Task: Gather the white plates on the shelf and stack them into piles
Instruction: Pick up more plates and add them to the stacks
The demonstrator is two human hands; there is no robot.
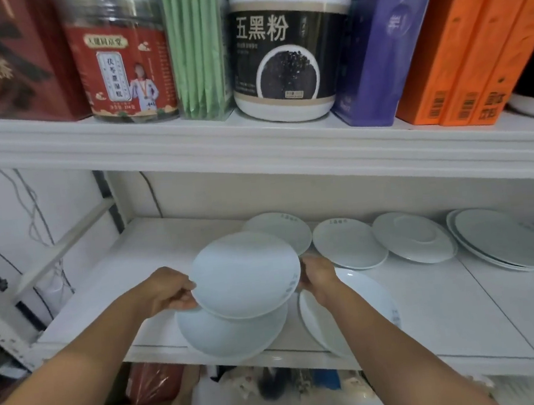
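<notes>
1. Two hands hold one white plate [245, 274] between them: my left hand [166, 292] grips its left rim and my right hand [318, 274] grips its right rim, fingers curled about the edge.
2. That plate is over the front left part of the lower shelf [465, 313], face up and tilted a little.
3. Right under it lies a lower plate [229, 336], jutting over the shelf's front edge; I cannot tell whether the two touch.
4. Just beside that, under my right wrist, lies a right plate [366, 297], partly hidden by my forearm.
5. Behind the held plate sits a back plate [281, 230], half covered from view.
6. Along the back, going right, come a middle plate [348, 243], then an upturned plate [414, 237] showing its foot ring, their rims close together.
7. At the far right stands a pile [504, 238] of plates, apart from the others.
8. On the upper shelf stand a red jar [129, 68], green packets [199, 52], a black tub [290, 56], a purple box [384, 44] and orange boxes [472, 42] leaning right.
</notes>
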